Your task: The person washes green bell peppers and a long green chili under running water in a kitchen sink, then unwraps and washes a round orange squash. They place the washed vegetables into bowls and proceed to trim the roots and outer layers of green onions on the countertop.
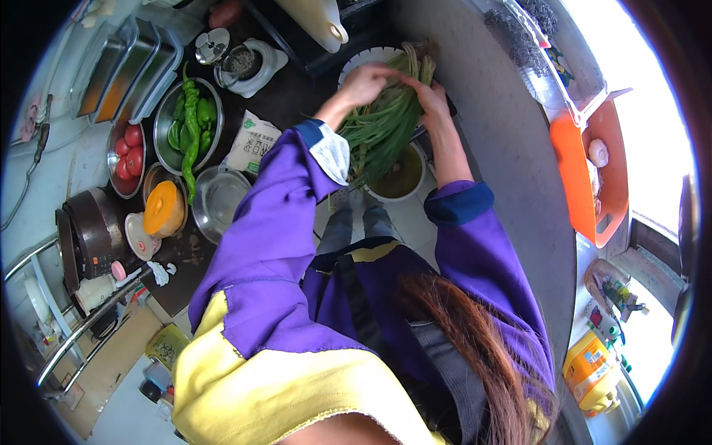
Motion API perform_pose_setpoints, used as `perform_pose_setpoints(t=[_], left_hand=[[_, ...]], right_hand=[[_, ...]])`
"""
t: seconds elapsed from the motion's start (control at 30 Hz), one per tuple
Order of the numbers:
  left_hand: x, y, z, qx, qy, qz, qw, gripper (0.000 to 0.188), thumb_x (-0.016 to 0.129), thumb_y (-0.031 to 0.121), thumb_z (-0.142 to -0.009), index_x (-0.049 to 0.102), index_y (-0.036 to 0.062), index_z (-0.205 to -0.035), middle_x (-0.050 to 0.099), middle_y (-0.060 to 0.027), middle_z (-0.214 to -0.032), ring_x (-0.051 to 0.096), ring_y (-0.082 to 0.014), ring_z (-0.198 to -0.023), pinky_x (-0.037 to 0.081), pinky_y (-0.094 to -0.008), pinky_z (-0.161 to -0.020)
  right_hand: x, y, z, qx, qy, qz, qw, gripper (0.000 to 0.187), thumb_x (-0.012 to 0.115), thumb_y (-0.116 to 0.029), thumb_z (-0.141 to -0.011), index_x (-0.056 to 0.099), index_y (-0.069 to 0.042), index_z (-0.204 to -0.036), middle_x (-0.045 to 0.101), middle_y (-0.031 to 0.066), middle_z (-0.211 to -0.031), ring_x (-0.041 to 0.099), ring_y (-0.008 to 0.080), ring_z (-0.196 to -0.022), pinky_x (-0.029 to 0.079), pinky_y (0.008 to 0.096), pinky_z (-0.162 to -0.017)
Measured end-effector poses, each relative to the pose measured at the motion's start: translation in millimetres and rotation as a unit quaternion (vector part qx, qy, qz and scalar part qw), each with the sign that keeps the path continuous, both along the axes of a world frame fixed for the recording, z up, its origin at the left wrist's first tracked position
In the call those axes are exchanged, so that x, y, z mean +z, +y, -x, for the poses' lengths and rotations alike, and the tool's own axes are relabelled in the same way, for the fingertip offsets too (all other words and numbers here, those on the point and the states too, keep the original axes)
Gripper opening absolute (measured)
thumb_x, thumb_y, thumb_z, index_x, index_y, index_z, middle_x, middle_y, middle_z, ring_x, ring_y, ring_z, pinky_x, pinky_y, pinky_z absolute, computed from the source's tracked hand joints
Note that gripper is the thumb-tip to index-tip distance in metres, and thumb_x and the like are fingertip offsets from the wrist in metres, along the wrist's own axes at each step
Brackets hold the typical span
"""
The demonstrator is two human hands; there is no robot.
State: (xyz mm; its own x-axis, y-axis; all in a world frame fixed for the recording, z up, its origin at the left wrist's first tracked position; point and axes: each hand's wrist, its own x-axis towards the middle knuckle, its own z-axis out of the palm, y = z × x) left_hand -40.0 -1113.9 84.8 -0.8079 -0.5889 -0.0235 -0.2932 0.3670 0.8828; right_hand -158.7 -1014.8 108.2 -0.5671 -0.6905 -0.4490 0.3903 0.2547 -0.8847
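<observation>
Since the long, green leafy bundle (pixel 382 122) presumably needs steadying, the right hand (pixel 433 100) grips near its pale stems (pixel 420 65). Whether the left hand (pixel 366 83) pinches any, I cannot tell.

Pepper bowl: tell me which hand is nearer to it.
Left: the left hand is right of the pepper bowl, at the long greens; the right hand is farther right, at the same greens.

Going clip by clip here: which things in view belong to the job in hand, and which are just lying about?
In the job:
- bunch of long greens, gripped by the right hand, with the left hand at it
- perhaps the round bucket below

Apparently just lying about:
- green peppers
- tomatoes
- white packet
- orange bin
</observation>
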Motion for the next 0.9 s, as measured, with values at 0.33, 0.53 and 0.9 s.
perform_pose_setpoints(t=[0.33, 0.53, 0.9], left_hand=[[-4.6, -33.7, -16.3, 0.014, -0.152, -0.020, 0.988, 0.048, 0.064, 0.027, -0.071, 0.052, 0.0012, -0.110, 0.059, -0.0146, -0.100, 0.057, -0.0214, -0.091, 0.043, -0.0297, -0.081], [-13.8, -19.9, 2.6, 0.058, -0.169, 0.027, 0.983, 0.065, 0.068, 0.038, -0.066, 0.047, 0.0013, -0.115, 0.059, -0.0153, -0.095, 0.058, -0.0238, -0.087, 0.045, -0.0313, -0.078], [16.6, 42.0, 17.9, -0.045, -0.212, 0.328, 0.920, 0.037, 0.068, 0.036, -0.063, 0.061, 0.0040, -0.080, 0.052, -0.0137, -0.091, 0.049, -0.0260, -0.091, 0.039, -0.0370, -0.073]], right_hand=[[5.1, 78.8, 39.8, 0.064, -0.082, 0.002, 0.995, 0.026, 0.059, -0.009, -0.069, 0.053, 0.002, -0.091, 0.055, 0.0062, -0.070, 0.052, 0.0135, -0.059, 0.043, 0.0256, -0.053], [-18.1, 106.0, 46.9, 0.011, -0.164, 0.023, 0.986, 0.028, 0.055, -0.007, -0.069, 0.051, 0.001, -0.096, 0.050, 0.0052, -0.067, 0.048, 0.0140, -0.056, 0.040, 0.0242, -0.050], [-18.2, 157.0, 43.2, -0.025, -0.245, 0.132, 0.960, 0.027, 0.053, -0.003, -0.068, 0.045, -0.001, -0.094, 0.045, 0.0051, -0.067, 0.043, 0.0157, -0.056, 0.038, 0.0278, -0.052]])
